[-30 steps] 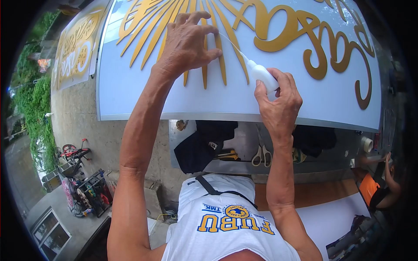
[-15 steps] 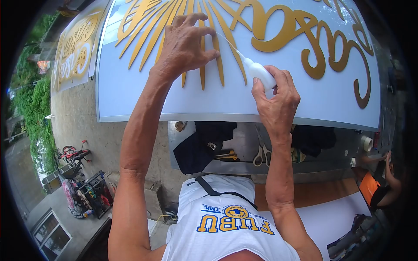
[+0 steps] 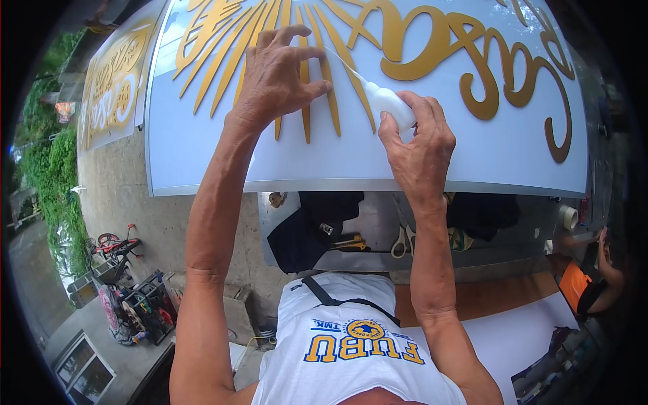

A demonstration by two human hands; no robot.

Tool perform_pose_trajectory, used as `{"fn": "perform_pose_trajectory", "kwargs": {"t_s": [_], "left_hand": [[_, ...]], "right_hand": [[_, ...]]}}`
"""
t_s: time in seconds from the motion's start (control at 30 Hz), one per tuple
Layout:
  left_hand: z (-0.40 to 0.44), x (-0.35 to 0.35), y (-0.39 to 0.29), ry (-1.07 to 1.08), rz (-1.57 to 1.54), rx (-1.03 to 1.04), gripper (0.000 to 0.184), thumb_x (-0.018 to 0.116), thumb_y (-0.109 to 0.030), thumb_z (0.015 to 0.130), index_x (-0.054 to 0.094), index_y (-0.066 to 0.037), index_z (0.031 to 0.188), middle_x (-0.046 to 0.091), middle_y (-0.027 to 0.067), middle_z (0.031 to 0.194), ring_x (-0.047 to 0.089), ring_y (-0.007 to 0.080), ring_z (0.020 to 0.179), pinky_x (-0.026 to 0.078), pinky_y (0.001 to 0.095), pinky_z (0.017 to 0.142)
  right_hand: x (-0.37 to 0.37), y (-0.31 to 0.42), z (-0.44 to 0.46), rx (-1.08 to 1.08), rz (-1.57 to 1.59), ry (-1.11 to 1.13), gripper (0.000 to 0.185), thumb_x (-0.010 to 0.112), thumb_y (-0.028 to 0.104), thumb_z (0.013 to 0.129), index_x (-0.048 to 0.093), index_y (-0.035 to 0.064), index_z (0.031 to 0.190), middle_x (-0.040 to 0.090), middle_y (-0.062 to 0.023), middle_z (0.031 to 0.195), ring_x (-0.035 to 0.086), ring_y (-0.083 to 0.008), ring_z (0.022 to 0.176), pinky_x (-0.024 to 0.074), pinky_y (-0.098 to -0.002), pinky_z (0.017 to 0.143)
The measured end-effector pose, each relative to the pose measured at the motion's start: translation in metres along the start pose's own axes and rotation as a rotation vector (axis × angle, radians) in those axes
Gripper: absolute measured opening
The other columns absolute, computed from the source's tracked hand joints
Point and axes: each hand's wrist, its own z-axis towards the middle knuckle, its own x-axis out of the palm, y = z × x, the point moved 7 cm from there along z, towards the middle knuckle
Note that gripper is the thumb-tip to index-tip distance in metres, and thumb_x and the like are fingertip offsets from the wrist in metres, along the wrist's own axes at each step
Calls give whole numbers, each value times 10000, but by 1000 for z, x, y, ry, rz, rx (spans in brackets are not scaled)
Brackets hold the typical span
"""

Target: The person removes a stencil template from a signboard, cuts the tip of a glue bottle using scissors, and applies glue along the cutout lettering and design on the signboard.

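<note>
My right hand (image 3: pixel 425 148) grips a white squeeze bottle (image 3: pixel 391 106) between thumb and fingers. The bottle is tilted, and its long thin nozzle points up and left toward the gold rays (image 3: pixel 335 111) of a sunburst shape. Over those rays is my left hand (image 3: pixel 278 77), its fingers curved and apart, with the fingertips close to the nozzle's tip. Whether they touch the rays or the nozzle I cannot tell. The rays lie on a white sign board (image 3: pixel 351 155), alongside gold cursive lettering (image 3: pixel 484 88).
Below the board's near edge, a metal surface (image 3: pixel 378 260) holds scissors (image 3: pixel 403 239), a yellow cutter (image 3: pixel 349 241) and dark cloth (image 3: pixel 297 239). A tape roll (image 3: pixel 569 217) is at right. Another person's arm (image 3: pixel 605 280) shows at far right. A gold-sprayed stencil sheet (image 3: pixel 111 88) stands left.
The right hand and bottle have moved slightly up and left. My left hand keeps nearly the same pose over the rays. The whole view has shifted a little.
</note>
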Motion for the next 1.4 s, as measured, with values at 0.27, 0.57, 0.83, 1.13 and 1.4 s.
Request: {"fn": "perform_pose_trajectory", "kwargs": {"t_s": [0.27, 0.57, 0.83, 1.13, 1.4], "left_hand": [[0, 0, 1, -28, -77, -1, 463, 897, -340, 704, 778, -139, 1103, 578, 126, 1368, 406, 348, 1336, 363, 552, 1112], [0, 0, 1, -23, -69, -9, 463, 897, -336, 703, 778, -141, 1105, 573, 127, 1377, 402, 347, 1343, 351, 552, 1124], [-1, 1, 2, -25, -79, -18, 469, 896, -335, 703, 775, -141, 1112, 573, 127, 1377, 397, 355, 1349, 345, 565, 1124], [-1, 1, 2, -16, -87, -19, 468, 890, -331, 710, 772, -137, 1120, 579, 125, 1371, 403, 350, 1352, 342, 561, 1127], [-1, 1, 0, -7, -13, -26, 472, 904, -371, 702, 772, -184, 1114, 541, 111, 1417, 415, 332, 1361, 405, 523, 1110]], "right_hand": [[1, -1, 6, -22, -16, 5, 346, 737, 34, 766, 626, -26, 1088, 625, -155, 960, 649, -303, 902, 569, -423, 774], [-1, -4, 7, -24, -19, -6, 345, 740, 30, 759, 630, -22, 1081, 625, -153, 962, 645, -297, 915, 566, -420, 793], [-1, -5, 8, -33, -35, 1, 356, 740, 41, 760, 630, -14, 1095, 628, -145, 975, 642, -291, 925, 571, -414, 801], [-2, -4, 8, -30, -11, 10, 334, 721, 35, 773, 629, -13, 1092, 630, -138, 979, 635, -287, 920, 564, -413, 805], [-3, -6, 8, -24, -4, 13, 336, 724, 35, 772, 630, -10, 1091, 631, -135, 978, 633, -282, 917, 565, -408, 799]]}}
